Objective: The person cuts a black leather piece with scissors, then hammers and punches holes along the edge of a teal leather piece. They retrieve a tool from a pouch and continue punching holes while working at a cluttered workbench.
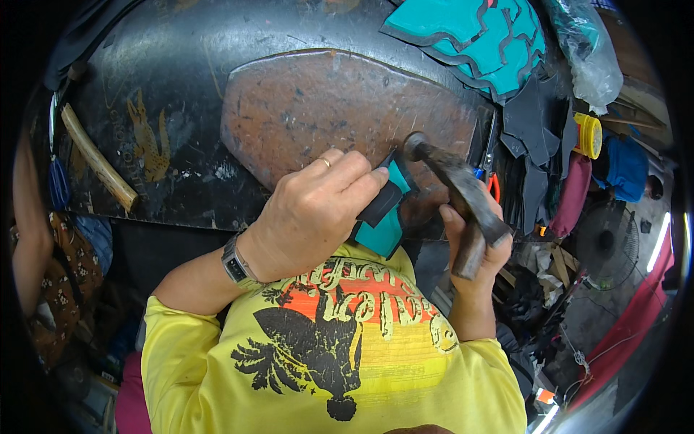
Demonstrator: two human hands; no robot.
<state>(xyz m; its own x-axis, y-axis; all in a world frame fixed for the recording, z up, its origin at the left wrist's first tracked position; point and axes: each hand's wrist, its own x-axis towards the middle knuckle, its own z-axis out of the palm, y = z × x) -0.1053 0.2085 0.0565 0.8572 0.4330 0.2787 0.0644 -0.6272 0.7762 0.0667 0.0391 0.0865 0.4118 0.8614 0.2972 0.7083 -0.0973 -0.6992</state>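
My left hand is closed on a small cut piece of teal and black sheet material, pinching it between thumb and fingers. The piece lies over the near edge of a worn brown slab, with a black flap folded across its teal face. In my right hand is a hammer with a dark, worn metal head, gripped by its short wooden handle. The round hammer face is just above the slab, to the right of the piece's upper end. Some of my right fingers are hidden behind the hammer.
Teal pieces with black edging are piled at the far right, beside black offcuts. Orange-handled scissors lie right of the slab. A wooden stick rests at left. Other people are at the far left and right.
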